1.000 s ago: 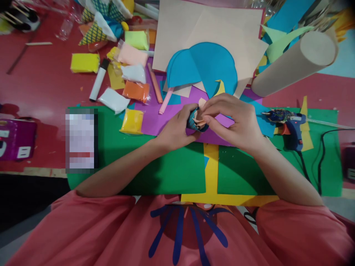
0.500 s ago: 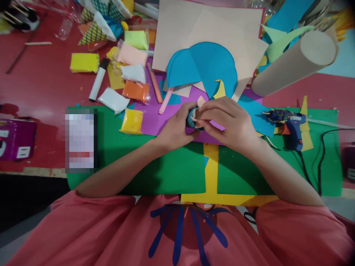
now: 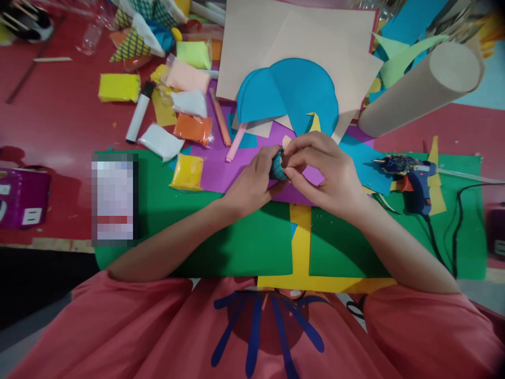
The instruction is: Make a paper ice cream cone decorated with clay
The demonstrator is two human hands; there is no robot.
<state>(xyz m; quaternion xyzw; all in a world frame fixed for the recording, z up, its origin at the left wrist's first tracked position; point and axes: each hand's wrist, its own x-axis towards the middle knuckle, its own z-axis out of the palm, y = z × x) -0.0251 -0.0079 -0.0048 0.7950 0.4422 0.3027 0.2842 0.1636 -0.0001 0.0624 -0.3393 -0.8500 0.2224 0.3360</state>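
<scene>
My left hand (image 3: 256,179) is closed around a small blue craft piece with a dark crosshatched pattern (image 3: 278,167), seemingly a rolled cone or cup shape. The fingers of my right hand (image 3: 321,171) pinch at its right edge, and what lies between those fingertips is too small to make out. Under both hands lies a purple foam sheet (image 3: 221,176). Just beyond them are a blue rounded foam shape (image 3: 305,92) and a pale pink strip (image 3: 236,143).
Clay packets, including a yellow one (image 3: 187,172), and a marker (image 3: 140,113) lie at left. A phone (image 3: 114,200) rests on the green mat (image 3: 236,237). At right are a corded glue gun (image 3: 414,176) and a beige rolled tube (image 3: 414,95).
The blue patterned piece has turned in my left hand, so more of its outer side shows and its pale inside is hidden. My right fingers have shifted slightly along its edge.
</scene>
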